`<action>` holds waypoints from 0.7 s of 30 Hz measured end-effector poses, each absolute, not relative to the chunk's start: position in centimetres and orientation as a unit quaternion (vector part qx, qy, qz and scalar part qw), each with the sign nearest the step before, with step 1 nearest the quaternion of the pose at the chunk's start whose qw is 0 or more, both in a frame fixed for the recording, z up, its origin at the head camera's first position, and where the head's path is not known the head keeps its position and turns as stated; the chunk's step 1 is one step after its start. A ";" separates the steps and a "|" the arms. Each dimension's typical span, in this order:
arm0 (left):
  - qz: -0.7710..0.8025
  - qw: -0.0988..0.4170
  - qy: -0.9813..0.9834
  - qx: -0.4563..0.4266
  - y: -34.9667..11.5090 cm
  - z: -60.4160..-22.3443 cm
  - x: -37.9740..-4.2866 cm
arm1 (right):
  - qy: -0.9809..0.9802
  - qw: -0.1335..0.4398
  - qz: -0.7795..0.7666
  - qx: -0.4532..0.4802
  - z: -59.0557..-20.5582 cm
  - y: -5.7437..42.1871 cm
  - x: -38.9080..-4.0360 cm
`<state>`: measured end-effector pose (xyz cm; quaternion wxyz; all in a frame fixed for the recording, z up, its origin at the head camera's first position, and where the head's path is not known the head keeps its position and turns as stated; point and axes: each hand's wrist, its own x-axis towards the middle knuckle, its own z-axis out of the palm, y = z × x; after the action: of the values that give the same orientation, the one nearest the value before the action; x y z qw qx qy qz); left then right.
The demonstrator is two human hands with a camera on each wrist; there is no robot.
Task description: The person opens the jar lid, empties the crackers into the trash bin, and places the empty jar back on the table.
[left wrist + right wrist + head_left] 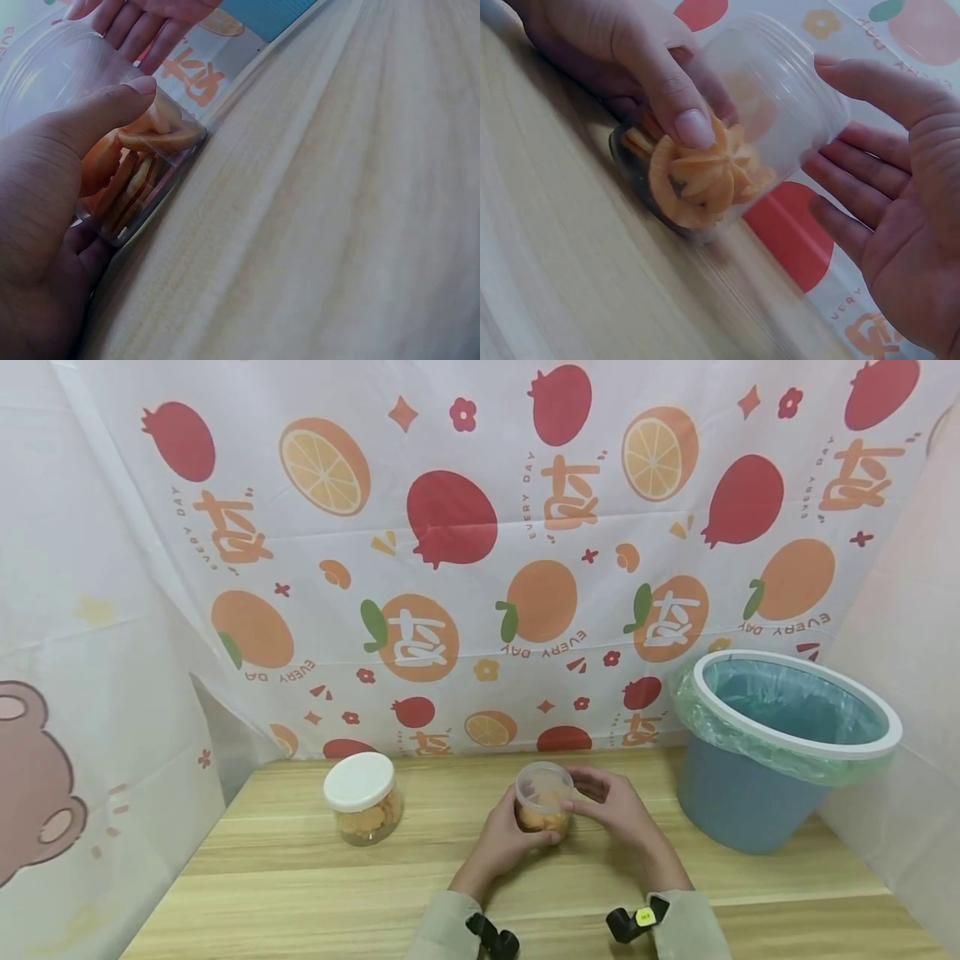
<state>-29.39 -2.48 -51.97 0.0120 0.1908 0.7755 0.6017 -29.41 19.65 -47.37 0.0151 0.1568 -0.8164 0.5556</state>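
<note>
While the left hand (504, 833) grips a clear plastic jar (538, 821) low around its side, fingers and thumb curled on the wall, the right hand (617, 806) reaches around the upper part from the other side. Its fingers are spread apart and fairly straight, with the thumb at the rim. The jar stands near the middle of the wooden surface (300, 893), toward its back edge, and holds golden piped cookies (712, 176) in its lower part; I cannot tell whether a clear lid covers its mouth. Well apart to the left stands a second jar of cookies (367, 818), topped by a white lid (360, 779). Off to the right is a blue-gray wastebasket (738, 793) with a green plastic liner (690, 710) held under a white ring (892, 735). Behind everything hangs a fruit-printed cloth (465, 635).
</note>
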 end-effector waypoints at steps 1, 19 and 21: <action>0.602 0.012 0.775 0.190 -2.5 -51.9 -29.4 | -0.818 0.018 0.554 0.153 -47.3 19.7 -29.4; 0.593 0.013 0.783 0.189 -2.6 -51.7 -29.6 | -0.804 0.007 0.578 0.142 -47.1 18.6 -29.5; 0.592 0.014 0.783 0.187 -2.6 -51.7 -29.7 | -0.802 0.007 0.581 0.136 -47.1 18.4 -29.5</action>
<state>-29.65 -2.56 -51.65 0.0137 0.1874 0.7834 0.5924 -29.54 18.36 -47.09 0.0072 0.1362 -0.8023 0.5811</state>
